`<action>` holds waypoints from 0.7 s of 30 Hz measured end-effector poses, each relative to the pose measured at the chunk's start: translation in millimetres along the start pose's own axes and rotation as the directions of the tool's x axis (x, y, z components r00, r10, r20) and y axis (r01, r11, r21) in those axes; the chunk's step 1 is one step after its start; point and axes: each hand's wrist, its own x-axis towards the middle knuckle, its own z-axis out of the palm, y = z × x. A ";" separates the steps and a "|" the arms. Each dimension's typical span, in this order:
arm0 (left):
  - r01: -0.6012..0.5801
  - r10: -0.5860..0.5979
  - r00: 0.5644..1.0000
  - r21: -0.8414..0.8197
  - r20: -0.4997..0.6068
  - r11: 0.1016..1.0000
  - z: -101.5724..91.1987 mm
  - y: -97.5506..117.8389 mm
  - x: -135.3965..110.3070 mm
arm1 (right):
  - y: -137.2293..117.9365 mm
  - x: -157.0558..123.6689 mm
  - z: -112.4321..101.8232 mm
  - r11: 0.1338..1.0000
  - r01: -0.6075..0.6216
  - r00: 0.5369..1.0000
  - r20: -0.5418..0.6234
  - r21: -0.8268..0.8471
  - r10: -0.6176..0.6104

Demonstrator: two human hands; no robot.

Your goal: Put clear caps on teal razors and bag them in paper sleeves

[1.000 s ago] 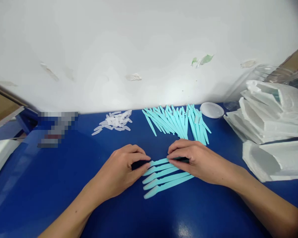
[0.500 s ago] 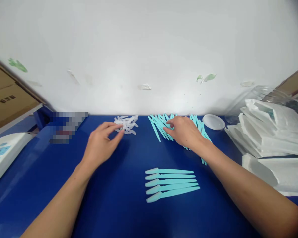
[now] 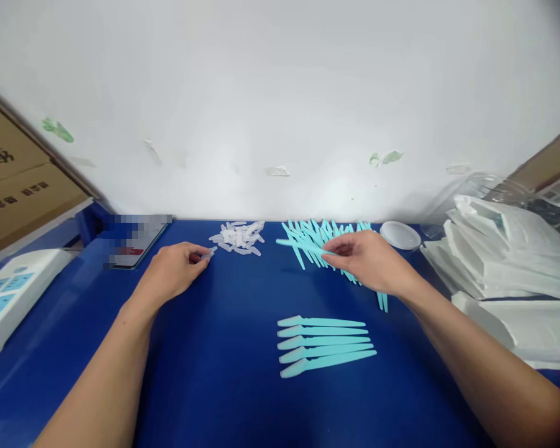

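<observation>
My left hand (image 3: pixel 180 269) pinches a small translucent plastic blade cap (image 3: pixel 210 253) just left of a pile of similar caps (image 3: pixel 240 236). My right hand (image 3: pixel 366 256) is closed on a turquoise eyebrow razor (image 3: pixel 298 245), whose thin end points left. It holds the razor above a heap of turquoise razors (image 3: pixel 315 233) by the wall. Closer to me, several capped razors (image 3: pixel 326 341) lie in a row, their capped heads to the left. Fingers hide the far end of the held razor.
A round clear lid (image 3: pixel 400 236) lies by the wall. White padded pouches (image 3: pixel 518 255) are stacked at the right. A white power strip (image 3: pixel 14 292) and a partly pixelated phone-like device (image 3: pixel 142 242) lie on the left of the blue table (image 3: pixel 214 386), near a cardboard box (image 3: pixel 23 168).
My left hand has moved left from the cap pile with a cap between its fingers. My right hand has lifted a razor from the heap and shifted slightly right.
</observation>
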 end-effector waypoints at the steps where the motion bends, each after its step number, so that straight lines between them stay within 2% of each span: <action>1: -0.012 0.012 1.000 -0.019 0.012 1.000 -0.5 -1.0 -0.1 | 2.3 -11.3 -1.7 0.997 0.002 1.000 0.024 0.079 -0.004; 5: -0.011 0.011 1.000 -0.027 0.013 1.000 -2.2 0.4 -0.8 | 9.6 -43.4 0.0 0.978 -0.005 0.992 0.125 0.207 -0.021; 9: 0.070 -0.069 0.996 -0.028 0.048 0.997 -3.6 3.4 -2.9 | 13.8 -51.0 8.5 0.957 0.005 0.990 0.135 0.290 -0.046; 11: 0.068 -0.066 0.996 -0.034 0.064 0.997 -3.7 2.1 -3.4 | 15.6 -51.7 11.8 0.955 0.010 0.990 0.133 0.296 -0.051; 14: 0.019 -0.012 0.992 -0.061 0.123 0.998 -2.9 1.0 -3.6 | 17.5 -53.5 13.8 0.961 0.036 0.987 0.143 0.272 -0.078; 16: -0.060 0.070 0.989 -0.084 0.129 0.995 -1.5 6.9 -5.8 | 18.3 -54.4 14.0 0.964 0.061 0.984 0.145 0.260 -0.101; 19: -0.218 0.229 0.970 -0.122 0.083 0.968 2.7 31.3 -16.1 | 19.6 -53.8 14.2 0.968 0.075 0.984 0.141 0.240 -0.112; 21: -0.243 0.275 0.953 -0.226 0.123 0.943 7.5 53.4 -26.2 | 21.5 -52.6 14.4 0.968 0.071 0.985 0.137 0.239 -0.106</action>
